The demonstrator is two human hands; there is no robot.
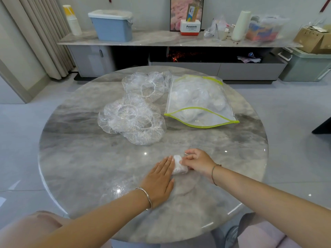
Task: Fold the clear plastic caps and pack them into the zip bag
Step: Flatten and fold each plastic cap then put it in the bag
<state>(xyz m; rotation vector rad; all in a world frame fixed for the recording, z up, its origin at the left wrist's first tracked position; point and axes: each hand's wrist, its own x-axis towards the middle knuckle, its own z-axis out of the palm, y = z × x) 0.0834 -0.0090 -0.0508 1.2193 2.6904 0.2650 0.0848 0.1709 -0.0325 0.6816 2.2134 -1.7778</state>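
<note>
A small folded clear plastic cap [178,165] lies on the round marble table [80,158] near its front. My left hand [159,179] lies flat with straight fingers, its fingertips touching the cap's left edge. My right hand [197,161] has curled fingers pinching the cap's right side. A pile of unfolded clear caps [132,120] sits mid-table, and more caps [145,85] lie behind it. The zip bag [197,102] with its yellow-green edge lies at the right, mouth open toward me, folded caps inside.
Another clear cap [116,191] lies near my left forearm at the table's front left. Behind the table runs a long sideboard [161,40] with a blue lidded bin [112,25], boxes and bags. My knees show below the table edge.
</note>
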